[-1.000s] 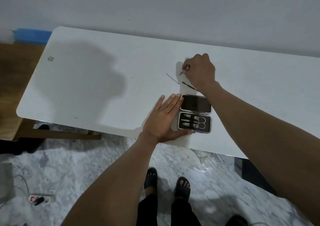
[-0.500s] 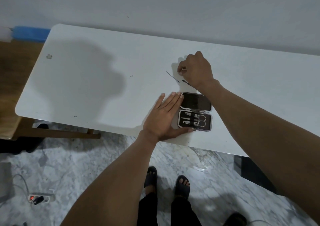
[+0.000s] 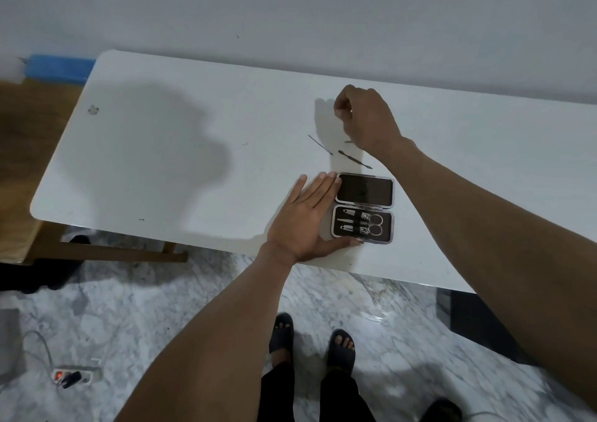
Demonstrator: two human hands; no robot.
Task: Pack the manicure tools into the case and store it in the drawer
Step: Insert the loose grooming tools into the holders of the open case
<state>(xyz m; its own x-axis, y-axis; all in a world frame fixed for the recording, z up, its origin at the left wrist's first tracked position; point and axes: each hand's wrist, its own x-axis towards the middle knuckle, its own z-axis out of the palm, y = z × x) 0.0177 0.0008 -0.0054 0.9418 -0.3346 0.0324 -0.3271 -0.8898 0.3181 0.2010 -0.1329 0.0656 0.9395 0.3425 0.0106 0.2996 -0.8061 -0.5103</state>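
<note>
Left hand [image 3: 303,221] flat, fingers spread, pressed on white table [image 3: 161,163] against open case [image 3: 363,208]. Beyond, thin tool [image 3: 319,145] and dark pusher [image 3: 354,159] loose on tabletop. Right hand [image 3: 365,118] curled shut above, pinching slim metal tool [image 3: 348,142] partly hidden beneath.

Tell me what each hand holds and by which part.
Right hand pinches a thin metal tool near its upper end. Left hand holds nothing, pressed flat beside the open case.

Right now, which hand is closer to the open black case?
Left. The left hand lies flat on the table, touching the case along its left edge. The right hand is farther back, beyond the case, closed above the loose tools.
</note>
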